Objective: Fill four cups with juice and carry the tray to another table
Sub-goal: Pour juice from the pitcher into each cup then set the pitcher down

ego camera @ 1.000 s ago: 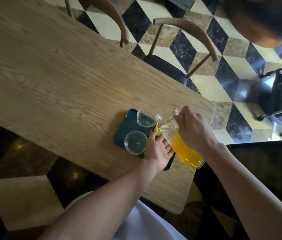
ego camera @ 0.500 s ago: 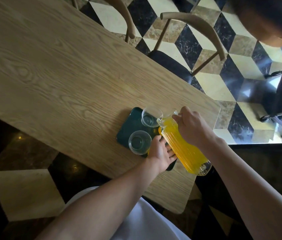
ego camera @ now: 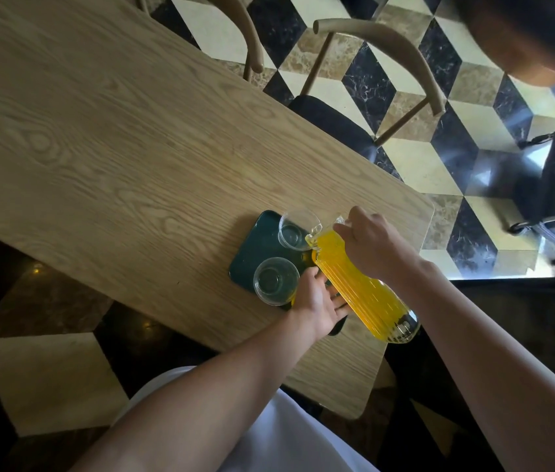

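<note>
Since the frame half a second back I log the pitcher (ego camera: pixel 361 284) tipped further, its spout now low over the tray (ego camera: pixel 252 253). Left of the left-hand fingertips (ego camera: pixel 306 277): near clear cup (ego camera: pixel 276 281), empty, on the dark green tray. Left hand (ego camera: pixel 320 301) curled around something under the pitcher; what it holds, I cannot tell. Beyond those fingers: far cup (ego camera: pixel 295 229), empty, rim touching the spout. Right hand (ego camera: pixel 371 247) clenched on the pitcher's neck; orange juice fills the ribbed body. Wooden table (ego camera: pixel 116 148) beneath.
</note>
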The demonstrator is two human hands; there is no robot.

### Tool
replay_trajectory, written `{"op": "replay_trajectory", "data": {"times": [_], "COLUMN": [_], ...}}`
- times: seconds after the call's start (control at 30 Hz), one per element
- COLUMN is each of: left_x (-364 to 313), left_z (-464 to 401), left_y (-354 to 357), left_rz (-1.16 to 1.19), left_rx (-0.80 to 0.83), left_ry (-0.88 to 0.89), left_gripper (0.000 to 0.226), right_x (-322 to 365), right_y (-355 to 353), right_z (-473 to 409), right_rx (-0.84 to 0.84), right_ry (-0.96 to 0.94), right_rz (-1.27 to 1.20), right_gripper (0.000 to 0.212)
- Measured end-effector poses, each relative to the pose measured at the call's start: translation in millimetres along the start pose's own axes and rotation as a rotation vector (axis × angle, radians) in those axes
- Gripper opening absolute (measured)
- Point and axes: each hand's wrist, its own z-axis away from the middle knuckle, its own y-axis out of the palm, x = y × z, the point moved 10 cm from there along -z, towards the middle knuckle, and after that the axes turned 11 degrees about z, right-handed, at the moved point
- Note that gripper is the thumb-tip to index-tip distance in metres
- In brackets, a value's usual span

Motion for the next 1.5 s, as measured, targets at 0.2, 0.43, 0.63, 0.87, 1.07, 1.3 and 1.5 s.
{"op": "replay_trajectory", "data": {"times": [0.2, 0.43, 0.63, 0.87, 1.07, 1.3, 1.5], "left_x": [2, 4, 3, 3, 5, 8, 7], "left_z": [4, 1, 2, 0, 1, 0, 1], "left_y": [2, 2, 5, 4, 5, 4, 5], "left_rz": [0.029, 0.027, 0.044, 0.038, 0.052, 0.068, 0.064], "left_rx": [0.006, 0.014, 0.031, 0.031, 0.034, 0.047, 0.071], "left_ry": [-0.012, -0.036, -0.029, -0.036, -0.048, -0.075, -0.072], "left_gripper": [0.051, 0.057, 0.053, 0.051, 0.046, 0.044, 0.050], "right_x": [3, 4, 6, 8, 8, 9, 10], "right_y": [1, 1, 1, 0, 1, 1, 5], "right_z": [-2, -3, -5, -6, -8, -7, -12], "right_rx": [0.020, 0.020, 0.020, 0.029, 0.044, 0.060, 0.070], "right_ry": [0.003, 0.002, -0.001, -0.006, -0.004, 0.005, -0.007], "right_rz": [0.040, 0.063, 0.087, 0.075, 0.095, 0.121, 0.182], "right_gripper": [0.038, 0.039, 0.041, 0.041, 0.039, 0.039, 0.041]}}
